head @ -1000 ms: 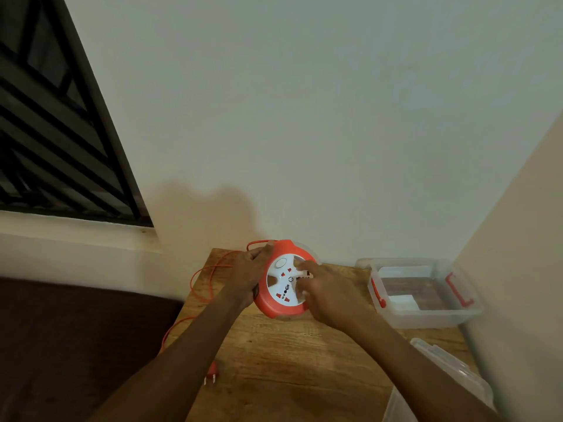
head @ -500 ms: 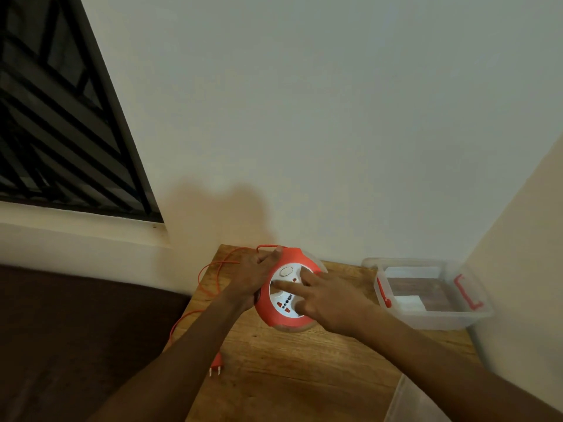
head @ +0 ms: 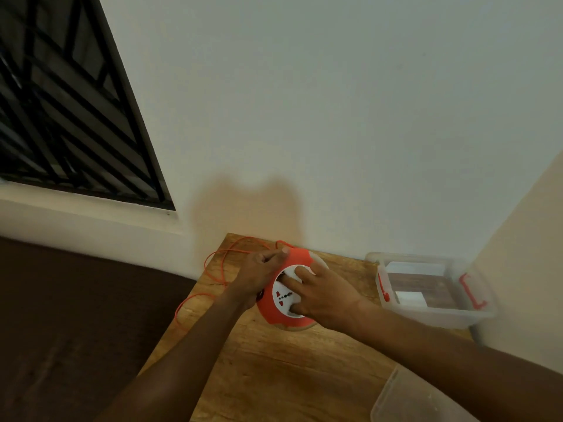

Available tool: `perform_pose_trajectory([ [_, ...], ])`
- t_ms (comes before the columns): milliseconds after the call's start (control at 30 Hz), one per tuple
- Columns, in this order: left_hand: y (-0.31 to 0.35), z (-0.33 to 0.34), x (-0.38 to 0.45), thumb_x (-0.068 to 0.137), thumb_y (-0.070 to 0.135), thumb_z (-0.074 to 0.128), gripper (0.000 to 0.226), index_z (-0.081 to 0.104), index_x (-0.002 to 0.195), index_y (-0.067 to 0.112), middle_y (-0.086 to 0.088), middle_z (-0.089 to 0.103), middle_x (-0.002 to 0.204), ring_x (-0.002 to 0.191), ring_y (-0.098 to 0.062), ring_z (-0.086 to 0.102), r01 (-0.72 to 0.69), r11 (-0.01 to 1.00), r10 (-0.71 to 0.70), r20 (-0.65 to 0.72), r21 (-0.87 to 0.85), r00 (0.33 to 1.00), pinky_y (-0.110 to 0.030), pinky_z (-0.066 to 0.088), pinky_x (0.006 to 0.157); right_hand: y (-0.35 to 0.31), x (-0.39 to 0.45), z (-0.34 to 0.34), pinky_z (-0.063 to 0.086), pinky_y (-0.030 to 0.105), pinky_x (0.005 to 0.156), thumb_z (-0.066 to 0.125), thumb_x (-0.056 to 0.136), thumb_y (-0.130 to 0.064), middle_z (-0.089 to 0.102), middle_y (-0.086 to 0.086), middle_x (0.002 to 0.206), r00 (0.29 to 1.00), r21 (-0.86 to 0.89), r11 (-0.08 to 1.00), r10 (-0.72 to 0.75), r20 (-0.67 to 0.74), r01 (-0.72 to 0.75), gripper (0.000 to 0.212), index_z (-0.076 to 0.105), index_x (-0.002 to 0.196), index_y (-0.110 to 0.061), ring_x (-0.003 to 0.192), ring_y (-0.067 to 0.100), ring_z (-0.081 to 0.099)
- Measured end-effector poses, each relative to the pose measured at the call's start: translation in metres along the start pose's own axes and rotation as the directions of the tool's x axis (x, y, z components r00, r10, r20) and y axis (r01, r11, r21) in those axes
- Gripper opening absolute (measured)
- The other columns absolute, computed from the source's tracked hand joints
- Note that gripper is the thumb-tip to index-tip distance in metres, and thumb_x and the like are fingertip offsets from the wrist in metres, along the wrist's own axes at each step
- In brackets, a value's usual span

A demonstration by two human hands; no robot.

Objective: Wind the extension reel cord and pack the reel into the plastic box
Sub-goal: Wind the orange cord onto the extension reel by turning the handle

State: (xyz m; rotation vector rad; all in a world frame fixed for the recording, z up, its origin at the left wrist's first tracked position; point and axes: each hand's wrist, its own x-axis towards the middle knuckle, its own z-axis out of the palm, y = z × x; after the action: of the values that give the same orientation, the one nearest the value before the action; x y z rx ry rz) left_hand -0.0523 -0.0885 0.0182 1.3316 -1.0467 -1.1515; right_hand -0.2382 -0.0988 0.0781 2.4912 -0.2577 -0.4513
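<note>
Right hand (head: 327,295) has swung round on the reel (head: 285,300): a second ago its fingertips sat on the white face near the middle, now the fingers reach up across the top of that face and cover more of it. Socket slots have turned toward the reel's lower left. The plug that lay near the table's (head: 274,376) left edge isn't in view anymore

Dim warm indoor light, soft shadow on the wall (head: 335,117), slight motion blur, wide-angle bending at edges
</note>
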Motion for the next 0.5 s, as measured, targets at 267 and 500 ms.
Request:
perform_pose_trajectory([
  [267,-0.017,-0.004,0.002,0.09,0.053,0.069,0.051,0.077,0.104,0.006,-0.023,0.078,0.106,0.087,-0.036,0.076,0.131,0.959,-0.151,-0.062,-0.251,0.987,-0.05,0.063,0.079,0.007,0.013,0.004,0.039,0.048,0.096,0.039,0.099,-0.052,0.051,0.013,0.139,0.954,0.393,0.88,0.299,-0.026,-0.265,0.053,0.023,0.148,-0.044,0.121,0.034,0.05],
  [500,-0.02,-0.019,0.039,0.076,0.06,0.077,0.049,0.082,0.097,0.016,-0.017,0.081,0.103,0.087,-0.037,0.08,0.131,0.937,-0.182,-0.133,-0.324,0.974,-0.051,0.066,0.076,0.002,0.053,0.006,0.054,0.04,0.086,0.044,0.099,-0.045,0.058,0.006,0.139,0.763,0.685,0.492,0.629,0.147,-0.537,0.049,0.031,0.147,-0.044,0.113,0.026,0.062],
])
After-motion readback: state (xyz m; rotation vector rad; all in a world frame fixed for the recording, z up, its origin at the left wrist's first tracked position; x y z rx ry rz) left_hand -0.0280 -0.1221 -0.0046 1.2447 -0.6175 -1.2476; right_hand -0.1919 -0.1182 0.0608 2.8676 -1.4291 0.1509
